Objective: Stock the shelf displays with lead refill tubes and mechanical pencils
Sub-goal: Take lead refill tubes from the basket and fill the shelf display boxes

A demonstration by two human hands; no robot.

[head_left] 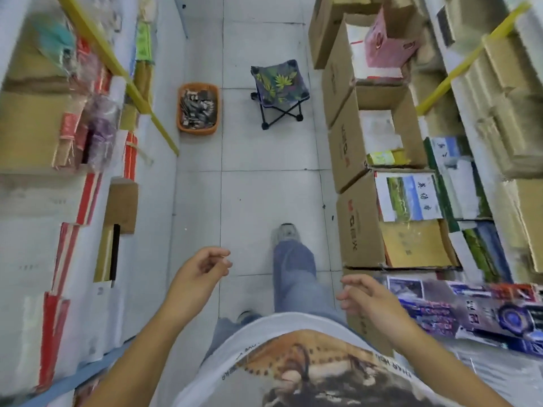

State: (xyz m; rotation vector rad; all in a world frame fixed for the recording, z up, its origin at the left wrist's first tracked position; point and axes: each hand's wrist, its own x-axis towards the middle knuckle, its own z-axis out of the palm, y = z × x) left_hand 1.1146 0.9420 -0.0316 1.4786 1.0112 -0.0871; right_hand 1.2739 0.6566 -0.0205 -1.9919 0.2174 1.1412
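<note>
An orange basket filled with small dark packets stands on the tiled floor at the foot of the left shelf, far ahead of me. My left hand hangs in front of my body with loosely curled fingers and holds nothing. My right hand is likewise loosely curled and empty, close to a cardboard box on the right. The left shelf holds red-edged packs, cardboard boxes and plastic-wrapped goods. The packets in the basket are too small to tell apart.
A folding stool with a leaf-print seat stands mid-aisle beyond the basket. Open cardboard boxes of paper goods line the right side of the aisle. Yellow shelf rails run on both sides. My foot steps forward on the tiles.
</note>
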